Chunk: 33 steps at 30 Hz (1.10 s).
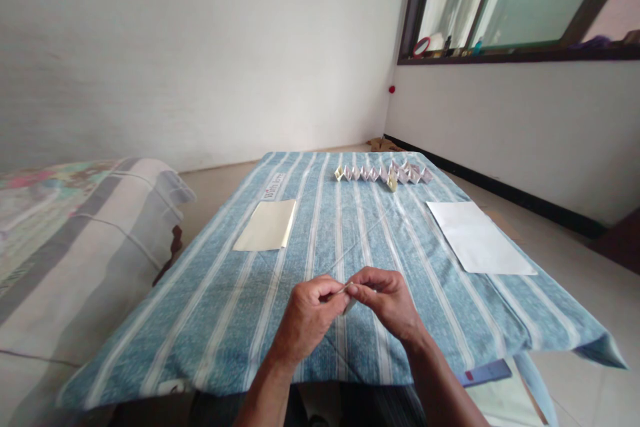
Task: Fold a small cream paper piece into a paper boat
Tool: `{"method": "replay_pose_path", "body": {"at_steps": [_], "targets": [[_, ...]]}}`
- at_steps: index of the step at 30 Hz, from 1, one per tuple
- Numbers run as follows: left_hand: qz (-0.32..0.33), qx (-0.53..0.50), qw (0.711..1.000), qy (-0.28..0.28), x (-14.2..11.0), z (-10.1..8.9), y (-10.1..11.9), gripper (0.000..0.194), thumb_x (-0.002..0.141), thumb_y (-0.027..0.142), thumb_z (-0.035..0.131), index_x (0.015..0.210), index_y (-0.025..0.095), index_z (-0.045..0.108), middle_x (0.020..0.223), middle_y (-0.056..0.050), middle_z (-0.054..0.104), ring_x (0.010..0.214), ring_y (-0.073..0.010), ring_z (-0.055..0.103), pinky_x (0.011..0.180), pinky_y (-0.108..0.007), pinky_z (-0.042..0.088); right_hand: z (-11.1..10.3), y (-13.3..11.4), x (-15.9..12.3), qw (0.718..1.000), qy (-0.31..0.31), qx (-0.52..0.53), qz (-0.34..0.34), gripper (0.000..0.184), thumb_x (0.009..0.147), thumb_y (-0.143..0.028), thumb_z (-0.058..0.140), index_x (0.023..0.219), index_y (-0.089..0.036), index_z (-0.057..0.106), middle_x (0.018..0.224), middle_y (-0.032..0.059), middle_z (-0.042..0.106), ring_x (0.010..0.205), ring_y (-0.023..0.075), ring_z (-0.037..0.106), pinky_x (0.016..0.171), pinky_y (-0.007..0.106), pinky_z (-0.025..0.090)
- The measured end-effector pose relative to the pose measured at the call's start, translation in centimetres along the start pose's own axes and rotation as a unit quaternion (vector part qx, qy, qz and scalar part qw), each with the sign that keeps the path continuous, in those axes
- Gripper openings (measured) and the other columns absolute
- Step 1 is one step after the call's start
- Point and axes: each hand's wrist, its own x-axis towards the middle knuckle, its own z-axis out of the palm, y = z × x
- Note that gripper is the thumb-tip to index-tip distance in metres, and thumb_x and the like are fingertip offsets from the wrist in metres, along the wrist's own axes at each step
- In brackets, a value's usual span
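My left hand point(306, 315) and my right hand point(391, 301) meet above the near part of the table. Thumbs and fingers of both pinch a small pale piece of folded paper point(349, 305), mostly hidden behind the fingertips. Farther back on the cloth stands a row of small folded paper pieces point(373, 174), white-lilac with a few yellowish ones. To the left of my hands lies a stack of cream paper sheets point(266, 225). White paper sheets point(477, 237) lie at the right side.
A blue-and-white striped cloth point(320, 227) covers the table. At the left is a bed point(95, 233) with a light cover. Below the table's right front corner sit a bluish-purple flat item point(485, 372) and papers. A window point(520, 0) is at the upper right.
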Motion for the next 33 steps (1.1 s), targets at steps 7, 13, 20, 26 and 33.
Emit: {"method": "replay_pose_path", "body": {"at_steps": [7,13,20,26,33], "targets": [[0.020,0.017,1.000,0.003,0.0,0.1,-0.2,0.028,0.080,0.031,0.061,0.057,0.017,0.064,0.060,0.001,0.054,0.061,-0.0136,0.051,0.059,-0.024,0.038,0.1,-0.1,0.1,1.000,-0.006,0.020,-0.005,0.021,0.073,-0.038,0.077,0.068,-0.019,0.073,0.065,0.0005,0.065,0.063,0.0144,0.058,0.064,0.026,0.045],[0.026,0.017,1.000,0.006,-0.1,0.0,-0.2,0.026,0.080,0.031,0.062,0.058,0.017,0.064,0.060,0.001,0.054,0.061,-0.0139,0.051,0.060,-0.024,0.039,0.3,-0.4,0.2,0.999,-0.008,0.046,-0.007,0.020,0.071,-0.038,0.078,0.066,-0.020,0.072,0.066,0.0006,0.065,0.065,0.0154,0.060,0.066,0.028,0.047],[0.003,-0.010,1.000,0.003,-0.2,-0.2,0.6,0.021,0.077,0.032,0.067,0.063,0.016,0.068,0.062,0.001,0.056,0.062,-0.0137,0.051,0.059,-0.024,0.038,0.2,-0.5,0.3,0.997,0.000,0.078,-0.017,0.013,0.071,-0.035,0.078,0.068,-0.022,0.075,0.074,0.0017,0.069,0.072,0.0172,0.062,0.069,0.029,0.049],[-0.031,-0.083,0.996,0.013,-0.4,-0.6,0.7,0.020,0.077,0.034,0.067,0.074,0.016,0.073,0.068,-0.001,0.060,0.066,-0.0156,0.053,0.061,-0.025,0.040,-0.2,-0.6,0.2,0.995,0.009,0.086,-0.049,0.008,0.075,-0.030,0.077,0.071,-0.023,0.077,0.079,0.0025,0.071,0.076,0.0180,0.063,0.072,0.031,0.049],[-0.020,-0.136,0.990,0.035,-0.4,-0.3,0.0,0.018,0.077,0.033,0.070,0.075,0.016,0.075,0.074,-0.003,0.066,0.073,-0.0182,0.058,0.068,-0.027,0.043,-0.1,-0.5,0.2,0.992,0.009,0.112,-0.063,0.004,0.076,-0.025,0.076,0.072,-0.024,0.078,0.080,0.0030,0.072,0.075,0.0183,0.063,0.072,0.031,0.049]]}}
